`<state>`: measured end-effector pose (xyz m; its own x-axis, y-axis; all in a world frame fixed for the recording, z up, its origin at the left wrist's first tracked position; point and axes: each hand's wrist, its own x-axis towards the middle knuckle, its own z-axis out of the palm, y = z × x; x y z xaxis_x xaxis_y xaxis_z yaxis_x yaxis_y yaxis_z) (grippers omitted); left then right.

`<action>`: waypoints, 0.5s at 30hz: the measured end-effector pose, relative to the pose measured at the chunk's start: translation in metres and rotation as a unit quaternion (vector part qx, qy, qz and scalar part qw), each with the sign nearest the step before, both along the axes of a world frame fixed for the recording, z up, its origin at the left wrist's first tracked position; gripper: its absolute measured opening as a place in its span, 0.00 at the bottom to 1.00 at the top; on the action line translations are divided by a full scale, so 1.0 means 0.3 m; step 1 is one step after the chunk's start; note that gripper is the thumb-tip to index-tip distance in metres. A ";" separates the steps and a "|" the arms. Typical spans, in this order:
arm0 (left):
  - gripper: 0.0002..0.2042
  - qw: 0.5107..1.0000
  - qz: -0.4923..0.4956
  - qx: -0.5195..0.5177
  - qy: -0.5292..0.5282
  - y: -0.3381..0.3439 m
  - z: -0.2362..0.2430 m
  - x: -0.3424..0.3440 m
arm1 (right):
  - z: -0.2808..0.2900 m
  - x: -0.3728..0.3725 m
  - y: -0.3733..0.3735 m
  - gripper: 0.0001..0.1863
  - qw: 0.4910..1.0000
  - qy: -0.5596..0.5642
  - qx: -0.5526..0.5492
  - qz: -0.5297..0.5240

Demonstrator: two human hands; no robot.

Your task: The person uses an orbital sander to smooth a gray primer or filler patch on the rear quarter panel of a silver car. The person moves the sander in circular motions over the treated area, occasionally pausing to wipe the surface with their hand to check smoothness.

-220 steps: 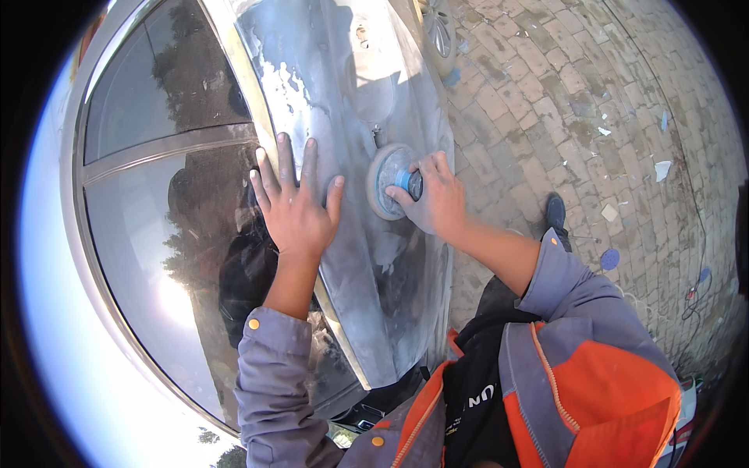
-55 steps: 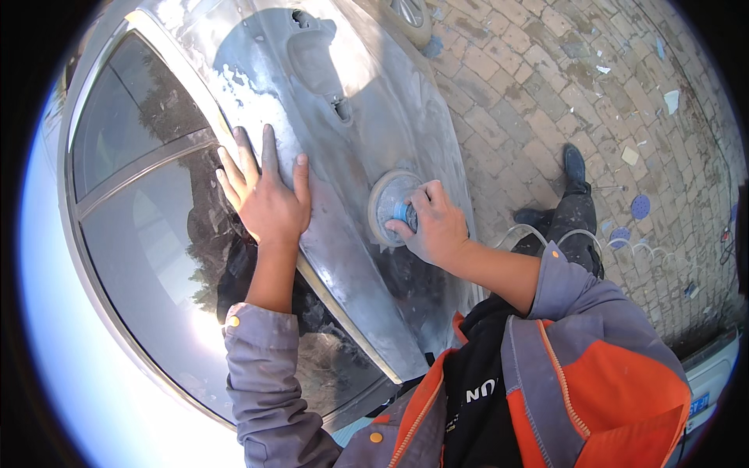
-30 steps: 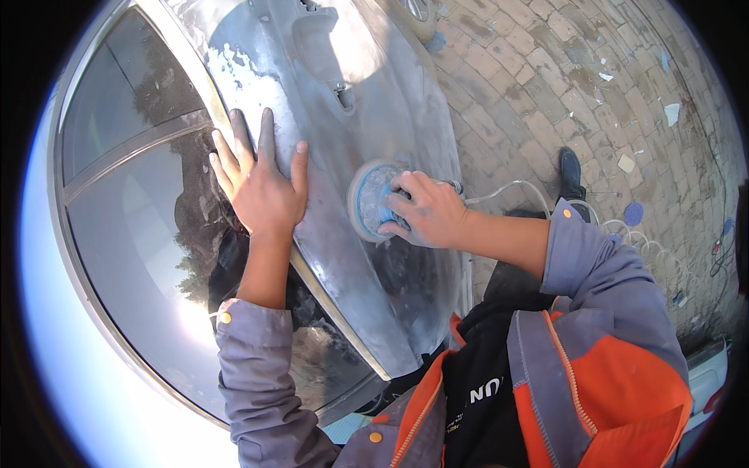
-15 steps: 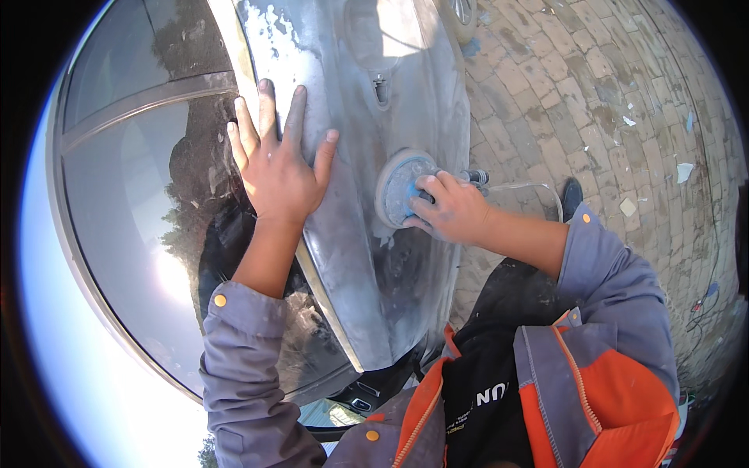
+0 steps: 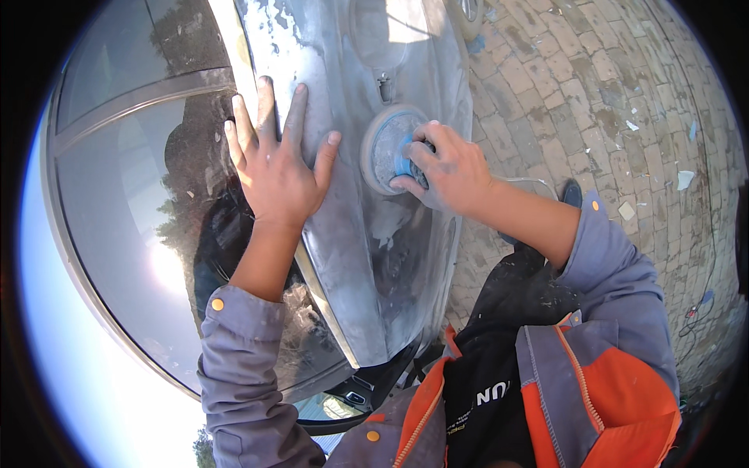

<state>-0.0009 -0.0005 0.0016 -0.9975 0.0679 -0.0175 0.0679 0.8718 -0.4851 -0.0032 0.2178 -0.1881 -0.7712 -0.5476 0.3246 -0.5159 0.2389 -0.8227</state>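
Note:
My left hand (image 5: 282,183) rests with spread fingers on the upper edge of a sanded car door (image 5: 359,296), beside the pale trim strip along a dark window (image 5: 125,218). My right hand (image 5: 441,168) is closed round the top of a round sander (image 5: 384,148) with a dusty grey body and a blue band, which sits on the door's bare grey surface. Just above the sander is the recessed door-handle area (image 5: 374,31) with a small opening. A pale hose runs out rightward behind my right wrist.
A paved brick ground (image 5: 593,109) lies to the right, with scattered paper scraps (image 5: 685,179), a pale square piece (image 5: 626,210) and cables (image 5: 690,320). A wheel (image 5: 468,12) shows beyond the door, and my shoe (image 5: 571,191) is beside it on the paving.
In the last half second the sander and my right hand have moved up the door toward the handle recess. My left hand stays spread in nearly the same place.

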 end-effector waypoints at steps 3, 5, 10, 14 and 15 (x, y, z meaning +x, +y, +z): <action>0.35 1.000 0.001 0.004 -0.001 0.001 0.001 -0.001 | -0.011 0.098 0.037 0.22 0.997 0.034 0.003 0.064; 0.35 1.000 0.004 0.000 -0.004 0.002 0.001 -0.002 | -0.022 0.143 0.058 0.24 0.997 0.039 0.002 0.067; 0.35 1.000 0.003 -0.002 -0.006 0.003 0.001 -0.003 | -0.032 0.089 0.035 0.25 1.000 0.006 0.014 0.026; 0.35 1.000 0.006 -0.001 -0.004 0.004 0.002 -0.003 | -0.025 0.034 0.008 0.24 1.000 0.018 0.002 0.015; 0.35 1.000 0.007 0.000 -0.005 0.004 0.002 -0.003 | -0.027 0.037 0.011 0.23 1.000 0.018 -0.001 0.018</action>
